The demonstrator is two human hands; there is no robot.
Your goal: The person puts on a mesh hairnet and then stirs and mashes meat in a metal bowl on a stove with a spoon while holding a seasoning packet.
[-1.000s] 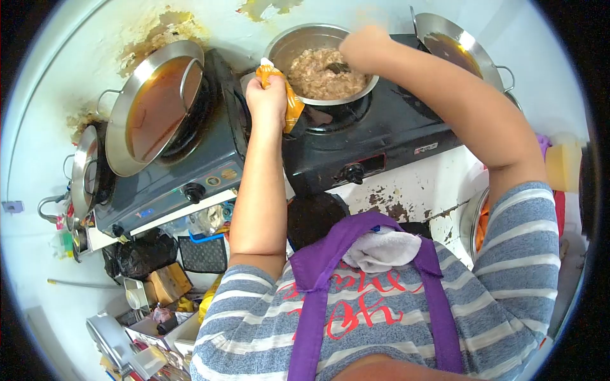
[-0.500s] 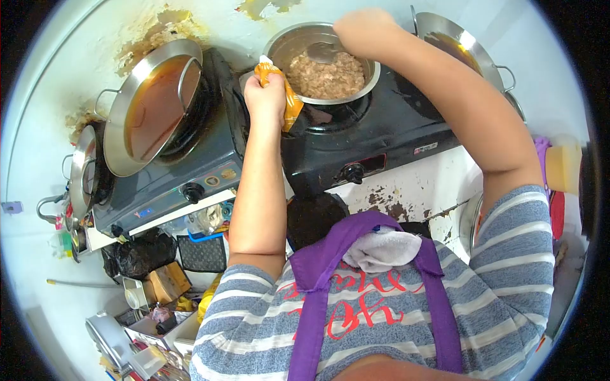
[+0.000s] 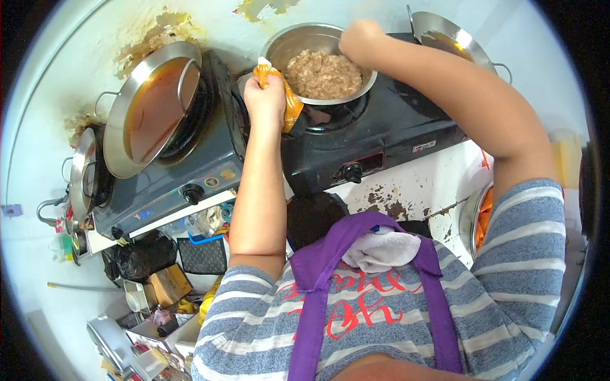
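Note:
A steel pot [image 3: 276, 47] of light-brown minced food [image 3: 322, 75] stands on the right-hand stove. My left hand [image 3: 264, 98] is closed round an orange patterned cloth [image 3: 293, 109] at the pot's left rim. Over the opposite side of the pot is my right hand [image 3: 363, 43], closed in a fist. The ladle it grips is hidden now behind the hand and forearm; its metal head showed in the pot half a second ago.
On the left stove [image 3: 168, 190] sits a wide wok [image 3: 121, 136] of reddish-brown liquid, with a smaller wok [image 3: 79, 181] beyond it. Another wok [image 3: 438, 24] stands right of the pot. A metal bowl [image 3: 469, 222] with orange contents is below my right arm.
My right hand has moved right and slightly down across the pot, and its elbow has swung outward. The ladle's head has gone out of sight. My left hand stays at the rim.

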